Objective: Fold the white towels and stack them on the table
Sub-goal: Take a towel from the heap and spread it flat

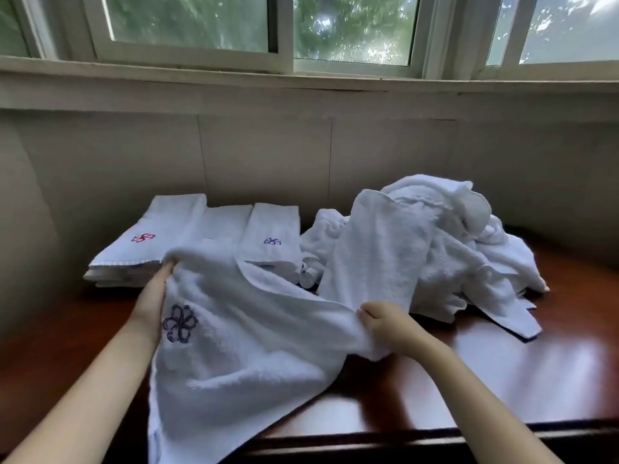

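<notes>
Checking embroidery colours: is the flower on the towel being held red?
No, the held towel shows a purple flower beside the left hand.

Bare table (552,363) at right; folded stacks (150,249) and loose heap (452,249) behind.

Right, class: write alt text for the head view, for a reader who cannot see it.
Two bare hands, left and right, hold up an unfolded white towel with a purple flower over a dark wooden table. Behind it lie folded towels on the left and a loose towel pile on the right, under a window.
</notes>
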Demonstrator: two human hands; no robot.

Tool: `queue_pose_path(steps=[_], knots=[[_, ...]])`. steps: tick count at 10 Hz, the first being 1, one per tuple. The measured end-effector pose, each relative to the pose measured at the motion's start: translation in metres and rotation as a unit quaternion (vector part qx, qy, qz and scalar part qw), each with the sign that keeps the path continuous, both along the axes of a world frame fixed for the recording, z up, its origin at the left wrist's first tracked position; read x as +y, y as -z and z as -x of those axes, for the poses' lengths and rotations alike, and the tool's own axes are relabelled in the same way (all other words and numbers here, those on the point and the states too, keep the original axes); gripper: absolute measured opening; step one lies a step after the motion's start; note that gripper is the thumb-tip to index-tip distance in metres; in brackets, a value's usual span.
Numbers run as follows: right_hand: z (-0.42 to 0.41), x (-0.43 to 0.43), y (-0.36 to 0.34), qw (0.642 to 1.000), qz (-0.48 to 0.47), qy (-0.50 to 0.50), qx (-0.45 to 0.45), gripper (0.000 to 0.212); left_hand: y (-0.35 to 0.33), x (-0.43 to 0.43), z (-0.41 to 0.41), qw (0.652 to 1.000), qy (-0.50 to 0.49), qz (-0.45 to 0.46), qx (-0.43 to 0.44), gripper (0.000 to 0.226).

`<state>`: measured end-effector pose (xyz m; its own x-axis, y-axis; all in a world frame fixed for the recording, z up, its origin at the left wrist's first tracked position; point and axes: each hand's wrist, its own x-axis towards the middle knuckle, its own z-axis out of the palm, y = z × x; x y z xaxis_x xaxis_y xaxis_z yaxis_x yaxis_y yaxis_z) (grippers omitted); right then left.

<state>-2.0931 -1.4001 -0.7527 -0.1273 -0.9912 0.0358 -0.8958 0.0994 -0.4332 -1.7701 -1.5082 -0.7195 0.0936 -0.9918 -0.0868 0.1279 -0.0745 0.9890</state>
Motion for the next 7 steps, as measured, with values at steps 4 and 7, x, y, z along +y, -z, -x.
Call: queue_pose_path(steps=[4,7], knots=[[-0.015,0.016,-0.021,0.929,-0.22,-0.225,-0.194,0.036,0.048,-0.018,-0.065,0.97,-0.117,-0.111,-0.181,0.024],[-0.043,0.025,0.015,0.955,-0.112,-0.238,0.136,0.065,0.052,0.025,-0.029,0.79,0.104,0.16,-0.582,0.053]])
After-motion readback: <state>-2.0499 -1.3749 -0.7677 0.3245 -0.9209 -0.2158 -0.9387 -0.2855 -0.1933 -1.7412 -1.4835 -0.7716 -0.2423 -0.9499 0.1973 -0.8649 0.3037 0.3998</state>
